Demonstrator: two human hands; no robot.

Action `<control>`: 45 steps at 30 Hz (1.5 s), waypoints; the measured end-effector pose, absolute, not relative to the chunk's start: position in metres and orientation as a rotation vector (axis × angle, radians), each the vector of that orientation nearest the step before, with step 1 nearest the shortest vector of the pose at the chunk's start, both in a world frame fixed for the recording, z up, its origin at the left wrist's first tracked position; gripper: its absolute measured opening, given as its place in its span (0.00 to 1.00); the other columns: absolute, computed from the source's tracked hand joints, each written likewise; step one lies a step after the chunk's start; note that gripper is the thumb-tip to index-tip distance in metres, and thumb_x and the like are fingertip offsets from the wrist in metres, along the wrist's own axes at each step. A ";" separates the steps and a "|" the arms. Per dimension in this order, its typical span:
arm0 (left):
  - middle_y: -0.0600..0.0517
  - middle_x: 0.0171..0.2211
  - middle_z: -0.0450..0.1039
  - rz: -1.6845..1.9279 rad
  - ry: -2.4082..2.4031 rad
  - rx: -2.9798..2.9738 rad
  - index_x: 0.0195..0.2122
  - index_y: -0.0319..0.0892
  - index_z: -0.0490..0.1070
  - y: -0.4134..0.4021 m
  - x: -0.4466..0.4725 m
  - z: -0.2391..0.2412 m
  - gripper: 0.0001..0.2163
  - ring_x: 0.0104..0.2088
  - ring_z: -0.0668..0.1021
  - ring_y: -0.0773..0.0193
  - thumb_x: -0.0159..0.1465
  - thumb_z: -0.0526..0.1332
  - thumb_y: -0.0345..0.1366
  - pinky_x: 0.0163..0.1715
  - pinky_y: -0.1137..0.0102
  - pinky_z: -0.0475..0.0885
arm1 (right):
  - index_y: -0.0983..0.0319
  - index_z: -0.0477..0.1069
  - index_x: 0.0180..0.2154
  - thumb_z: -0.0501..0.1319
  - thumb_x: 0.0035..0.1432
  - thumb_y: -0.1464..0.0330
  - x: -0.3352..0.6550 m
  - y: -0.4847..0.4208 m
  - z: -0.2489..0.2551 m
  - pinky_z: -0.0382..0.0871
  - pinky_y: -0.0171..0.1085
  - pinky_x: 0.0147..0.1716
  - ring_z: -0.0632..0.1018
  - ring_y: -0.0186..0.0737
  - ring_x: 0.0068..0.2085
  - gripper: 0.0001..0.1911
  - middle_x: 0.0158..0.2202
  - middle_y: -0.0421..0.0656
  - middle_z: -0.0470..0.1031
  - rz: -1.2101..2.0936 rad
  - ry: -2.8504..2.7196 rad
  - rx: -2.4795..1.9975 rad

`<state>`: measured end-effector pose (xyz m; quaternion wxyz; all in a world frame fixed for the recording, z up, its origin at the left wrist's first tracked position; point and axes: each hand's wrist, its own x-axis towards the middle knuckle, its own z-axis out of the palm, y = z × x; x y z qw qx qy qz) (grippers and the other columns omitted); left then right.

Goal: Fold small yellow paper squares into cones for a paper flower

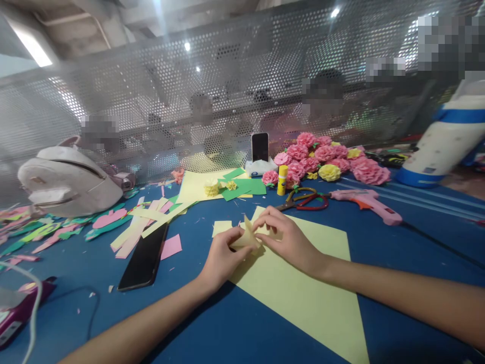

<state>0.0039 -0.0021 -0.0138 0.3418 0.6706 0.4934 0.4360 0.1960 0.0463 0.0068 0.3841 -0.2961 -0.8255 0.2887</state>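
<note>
A small folded piece of pale yellow paper is pinched between both my hands. My left hand grips its left side, thumb and fingers closed on it. On the other side, the fingertips of my right hand press on the same piece. Beneath them lies a large pale yellow sheet, flat on the blue table. A small yellow paper square rests just past my left hand. Scissors with red and brown handles lie beyond my right hand. The inner folds are partly hidden by my fingers.
Pink paper flowers, a yellow glue stick and a propped phone stand at the back. A pink glue gun lies right, near a large bottle. Paper strips cover a black phone; a white backpack sits back left.
</note>
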 end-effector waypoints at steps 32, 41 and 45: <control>0.49 0.44 0.75 1.279 1.230 1.520 0.48 0.38 0.72 0.009 -0.007 -0.028 0.11 0.39 0.79 0.62 0.69 0.62 0.40 0.40 0.63 0.78 | 0.61 0.71 0.43 0.67 0.58 0.56 0.192 0.055 -0.001 0.73 0.34 0.34 0.78 0.39 0.38 0.18 0.39 0.43 0.77 1.431 -1.806 -0.770; 0.48 0.45 0.75 1.267 1.239 1.459 0.49 0.38 0.72 0.009 -0.007 -0.028 0.12 0.41 0.79 0.61 0.69 0.62 0.40 0.42 0.62 0.78 | 0.63 0.75 0.36 0.69 0.54 0.56 0.192 0.054 -0.001 0.68 0.34 0.32 0.74 0.37 0.33 0.17 0.34 0.43 0.76 1.436 -1.780 -0.827; 0.48 0.46 0.74 1.243 1.263 1.443 0.49 0.38 0.71 0.007 -0.007 -0.026 0.12 0.41 0.79 0.61 0.69 0.62 0.40 0.41 0.62 0.78 | 0.63 0.75 0.35 0.69 0.53 0.56 0.192 0.054 -0.001 0.68 0.35 0.32 0.73 0.36 0.31 0.17 0.33 0.42 0.75 1.433 -1.790 -0.834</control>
